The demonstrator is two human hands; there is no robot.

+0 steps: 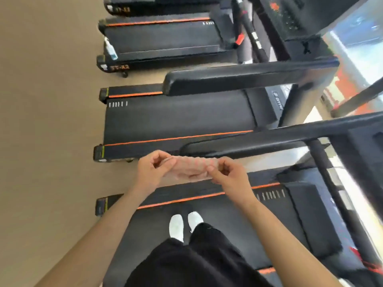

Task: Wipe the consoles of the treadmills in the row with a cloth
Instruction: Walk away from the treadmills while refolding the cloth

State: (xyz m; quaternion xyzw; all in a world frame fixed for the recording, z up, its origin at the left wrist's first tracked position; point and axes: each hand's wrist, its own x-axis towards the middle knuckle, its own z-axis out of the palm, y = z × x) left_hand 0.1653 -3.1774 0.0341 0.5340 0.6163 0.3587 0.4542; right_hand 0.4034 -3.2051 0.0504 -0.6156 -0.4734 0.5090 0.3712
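A pale pink cloth (pixel 189 169) is stretched between my two hands in front of me. My left hand (pixel 152 169) pinches its left end and my right hand (pixel 227 176) pinches its right end. Below them runs the black belt of the treadmill (pixel 238 224) I stand on, edged with an orange stripe. A second treadmill (pixel 182 119) lies beyond it, and its black handrail (pixel 248 78) crosses the view. A dark console (pixel 290 15) with orange markings shows at the top right. The near treadmill's console is mostly out of view at the right edge.
More treadmills (pixel 163 40) continue up the row; a spray bottle (pixel 110 49) lies on one deck's end. Tan floor (pixel 47 121) fills the left. A black handrail (pixel 269 139) crosses just behind my hands. Bright windows line the right. My white shoes (pixel 176 226) stand on the belt.
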